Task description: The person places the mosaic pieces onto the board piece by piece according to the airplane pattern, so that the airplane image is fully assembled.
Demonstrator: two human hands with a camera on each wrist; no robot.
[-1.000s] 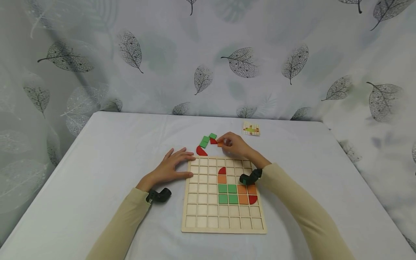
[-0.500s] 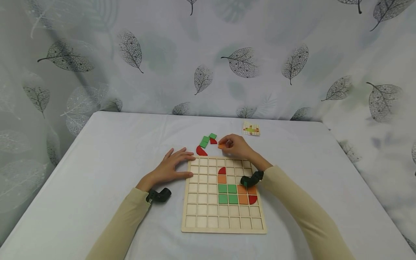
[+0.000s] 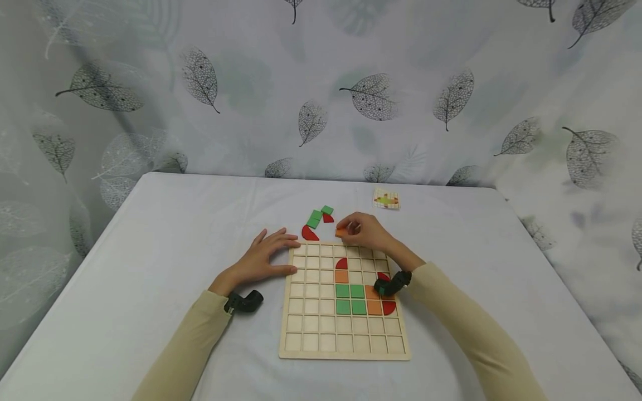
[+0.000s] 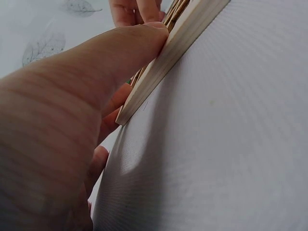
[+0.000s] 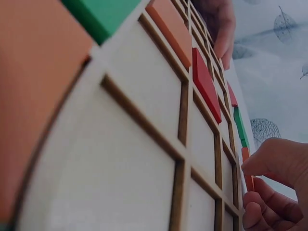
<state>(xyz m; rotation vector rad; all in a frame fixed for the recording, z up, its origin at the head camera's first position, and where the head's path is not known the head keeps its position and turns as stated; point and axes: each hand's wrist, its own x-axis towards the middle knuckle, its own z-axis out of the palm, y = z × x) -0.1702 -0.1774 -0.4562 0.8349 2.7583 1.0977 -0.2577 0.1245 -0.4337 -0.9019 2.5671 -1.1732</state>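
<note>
My right hand (image 3: 367, 230) pinches an orange square tile (image 3: 341, 232) just beyond the far edge of the wooden grid board (image 3: 311, 340). In the right wrist view, thumb and fingers meet on this orange tile (image 5: 248, 168), which stands on edge there. The left hand (image 3: 261, 259) rests with spread, straight fingers at the board's far left corner; in the left wrist view its thumb (image 4: 130, 45) lies against the wooden edge. Set in the grid are several green squares (image 3: 350, 299), orange squares (image 3: 341, 277) and red quarter-round pieces (image 3: 341, 264). My right wrist hides part of the board's right side.
Beyond the board lie loose green tiles (image 3: 314, 219) and two red quarter-round pieces (image 3: 309, 233). A small printed card (image 3: 386, 199) with a coloured pattern lies near the far table edge. Leaf-patterned cloth (image 3: 241, 111) hangs behind the white table (image 3: 200, 211).
The right hand has brought the orange tile a little nearer, from beside the loose red piece toward the board's far edge. The left hand has stayed in place.
</note>
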